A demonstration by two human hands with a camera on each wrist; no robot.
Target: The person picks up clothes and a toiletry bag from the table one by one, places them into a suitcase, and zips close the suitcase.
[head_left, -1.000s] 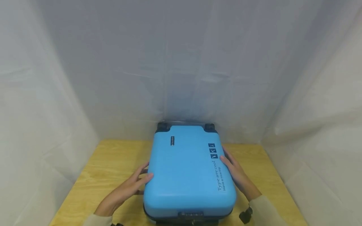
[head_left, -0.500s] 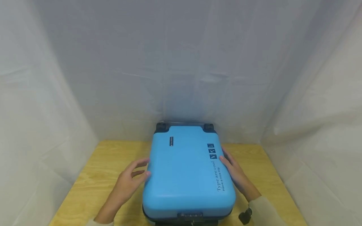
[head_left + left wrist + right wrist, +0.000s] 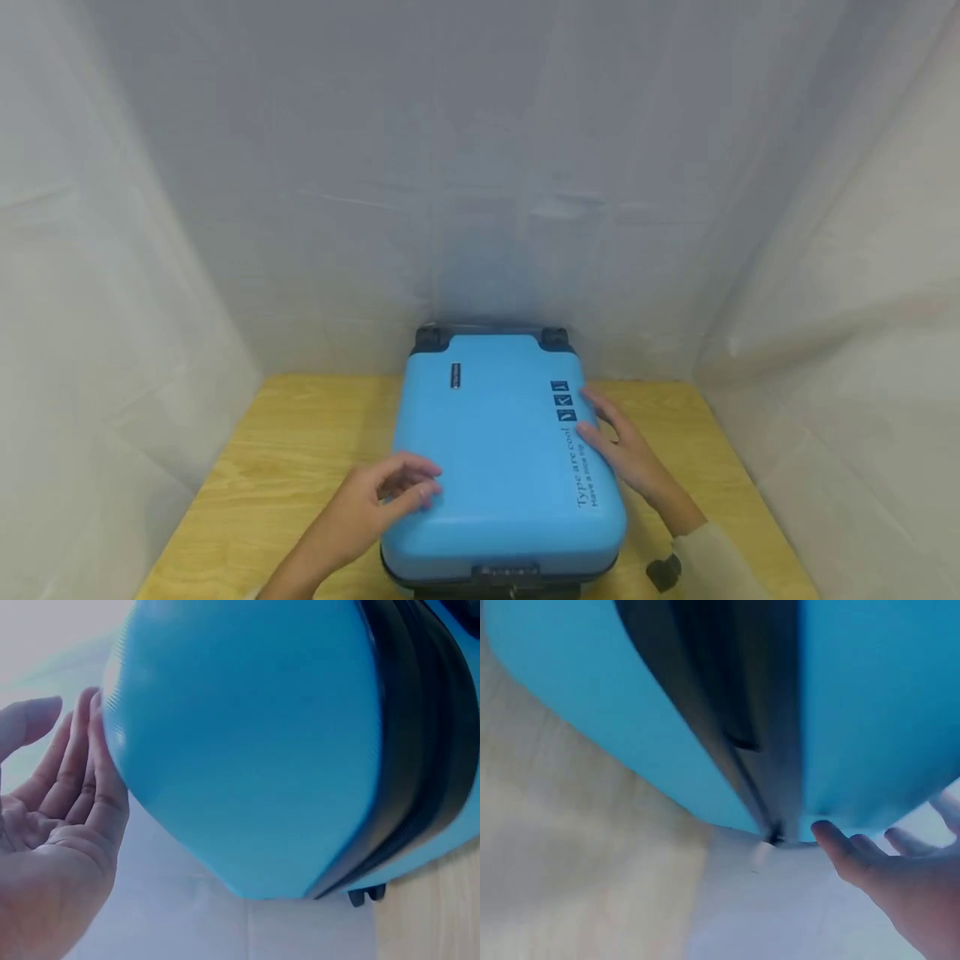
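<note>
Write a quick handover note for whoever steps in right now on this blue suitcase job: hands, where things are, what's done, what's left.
Left hand: open, fingers resting on the suitcase's left front top edge.
Right hand: open, fingers on the lid's right edge beside the printed lettering.
Blue suitcase: lies flat on the wooden table, wheels towards the back curtain, lock towards the person.
Done: case laid flat; dark zip band looks closed in the wrist views.
Left: the shells look closed together; opening it is probably next, but neither hand is on the lock or zip.
</note>
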